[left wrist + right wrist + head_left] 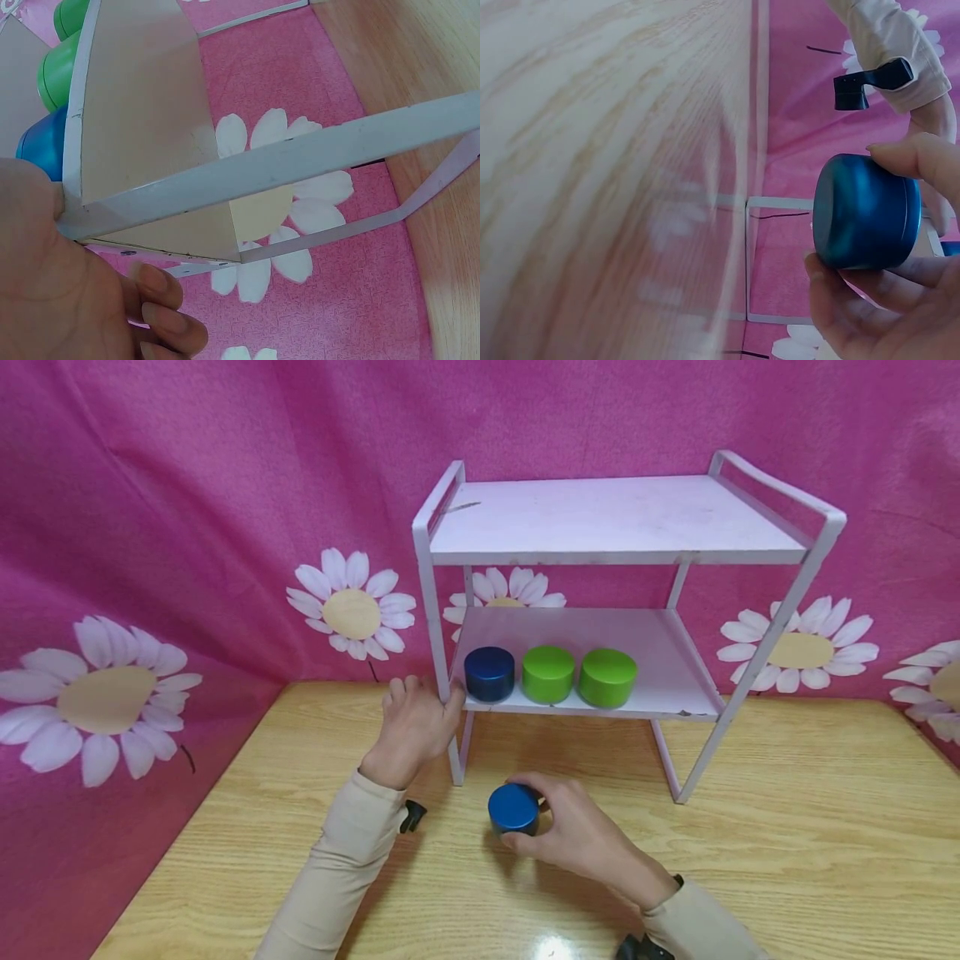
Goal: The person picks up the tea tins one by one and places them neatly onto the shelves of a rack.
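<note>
In the head view my right hand [573, 831] holds a round blue tin [513, 808] by its sides, in front of the two-tier rack. The right wrist view shows thumb and fingers around this blue tin [866, 212], its flat base turned toward the tabletop and apart from it. My left hand [416, 727] is at the front left post of the white rack [432, 610], thumb on the inner side and fingers curled outside. On the lower shelf stand a dark blue tin [490, 675] and two green tins [548, 675], in a row at the front left.
The rack's upper shelf [600, 518] has raised side rails. Its legs stand on the wooden table [825, 827]. A pink cloth [225, 527] with daisies hangs behind and to the left. Black wrist straps [412, 816] show by the sleeves.
</note>
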A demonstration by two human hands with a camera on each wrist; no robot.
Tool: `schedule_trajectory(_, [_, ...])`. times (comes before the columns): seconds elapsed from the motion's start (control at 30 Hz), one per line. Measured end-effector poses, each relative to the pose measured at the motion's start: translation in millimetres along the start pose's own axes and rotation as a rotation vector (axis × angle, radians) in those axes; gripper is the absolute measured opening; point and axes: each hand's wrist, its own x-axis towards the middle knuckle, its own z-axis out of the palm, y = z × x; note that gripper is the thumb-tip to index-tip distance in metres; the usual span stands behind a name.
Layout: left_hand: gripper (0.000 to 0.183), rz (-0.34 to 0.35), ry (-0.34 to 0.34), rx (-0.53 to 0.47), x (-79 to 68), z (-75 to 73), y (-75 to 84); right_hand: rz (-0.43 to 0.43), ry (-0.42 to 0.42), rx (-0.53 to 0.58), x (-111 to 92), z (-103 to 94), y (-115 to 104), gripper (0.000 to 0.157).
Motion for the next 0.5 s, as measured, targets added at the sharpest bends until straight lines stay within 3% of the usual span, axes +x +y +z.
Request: schedule_trajectory(0.5, [0.046,0.000,-0.004,0.000,-0.3,0.0,-0.4,-0.034,0.063,-0.024,0.1,-7.9,0.3,0.055])
